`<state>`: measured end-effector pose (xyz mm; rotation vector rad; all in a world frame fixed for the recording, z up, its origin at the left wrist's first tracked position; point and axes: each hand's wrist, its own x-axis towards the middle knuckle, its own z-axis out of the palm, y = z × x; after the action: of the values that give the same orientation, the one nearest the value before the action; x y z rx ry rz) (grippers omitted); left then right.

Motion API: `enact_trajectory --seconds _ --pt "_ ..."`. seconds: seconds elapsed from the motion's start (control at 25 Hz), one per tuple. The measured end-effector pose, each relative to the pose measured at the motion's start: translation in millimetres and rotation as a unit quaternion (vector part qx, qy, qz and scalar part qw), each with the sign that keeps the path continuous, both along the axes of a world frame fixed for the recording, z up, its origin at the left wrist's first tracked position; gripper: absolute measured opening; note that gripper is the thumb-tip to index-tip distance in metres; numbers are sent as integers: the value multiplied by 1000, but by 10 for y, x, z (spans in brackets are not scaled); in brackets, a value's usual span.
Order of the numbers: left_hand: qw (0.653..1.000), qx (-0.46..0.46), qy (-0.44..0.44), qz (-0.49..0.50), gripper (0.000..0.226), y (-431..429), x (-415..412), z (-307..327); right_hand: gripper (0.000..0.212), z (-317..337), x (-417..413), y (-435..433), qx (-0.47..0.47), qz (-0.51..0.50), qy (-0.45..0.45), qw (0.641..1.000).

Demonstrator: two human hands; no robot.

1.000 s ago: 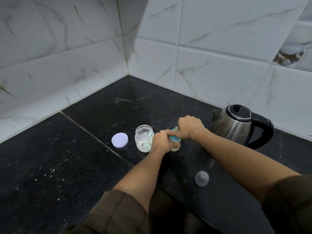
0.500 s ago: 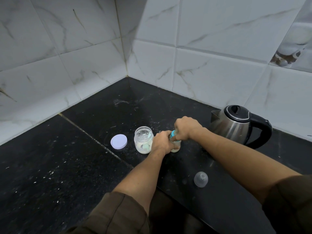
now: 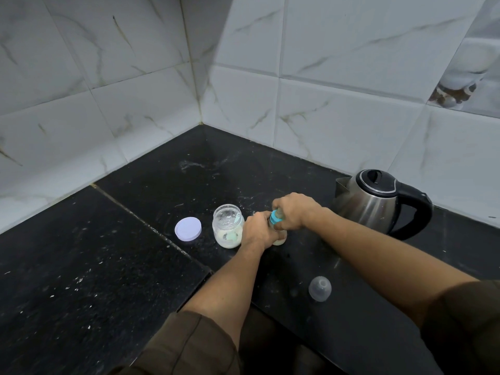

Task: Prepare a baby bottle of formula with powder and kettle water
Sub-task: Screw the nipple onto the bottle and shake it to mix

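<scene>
My left hand (image 3: 257,230) wraps the bottle (image 3: 280,239) low, my right hand (image 3: 293,212) clenches its teal collar (image 3: 276,217) from above. The bottle stands upright mid-counter (image 3: 108,266), touching or just beside the open jar (image 3: 228,226) on its left, kettle (image 3: 376,201) near on the right. The lid (image 3: 188,229) lies beyond the jar, the clear cap (image 3: 320,289) towards me. Bare counter runs left and back to the tiled corner. Pale liquid shows at the bottle's base
</scene>
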<state>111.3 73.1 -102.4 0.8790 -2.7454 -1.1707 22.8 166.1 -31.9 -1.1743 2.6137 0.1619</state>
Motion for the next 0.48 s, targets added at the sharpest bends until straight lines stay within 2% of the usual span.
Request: enact_trajectory --seconds 0.16,0.48 --pt "1000 15 18 10 21 46 16 -8 47 -4 41 -71 -1 -23 20 1000" --pt "1000 -27 15 5 18 100 11 -35 29 -173 239 -104 -124 -205 -3 971"
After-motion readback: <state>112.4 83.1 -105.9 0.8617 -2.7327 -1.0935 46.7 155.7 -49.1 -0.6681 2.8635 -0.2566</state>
